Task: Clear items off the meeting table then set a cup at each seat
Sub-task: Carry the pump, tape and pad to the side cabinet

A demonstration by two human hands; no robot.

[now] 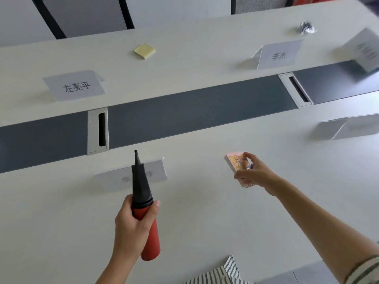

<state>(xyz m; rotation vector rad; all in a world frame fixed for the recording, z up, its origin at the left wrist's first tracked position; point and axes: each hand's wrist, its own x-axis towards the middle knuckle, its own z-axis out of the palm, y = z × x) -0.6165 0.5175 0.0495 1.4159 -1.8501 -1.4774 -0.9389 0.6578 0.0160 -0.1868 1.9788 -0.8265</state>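
The clearing seems only partly done: the left hand (131,224) grips a pump (143,203) and the right hand (253,174) pinches a card pack (239,163), both above the table (205,212). A yellow pad (145,51) and a crumpled wrapper (307,28) lie on the far side, and no cup is in view.

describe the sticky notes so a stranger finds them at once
Look past the dark strip down the middle of the table, to the far side. Between the two readable name cards, nearer the chairs, lies the sticky pad. It alone is yellow and flat; the cards are white and folded.

Grey chairs (82,17), paper name cards (75,87), cable slots (98,131)
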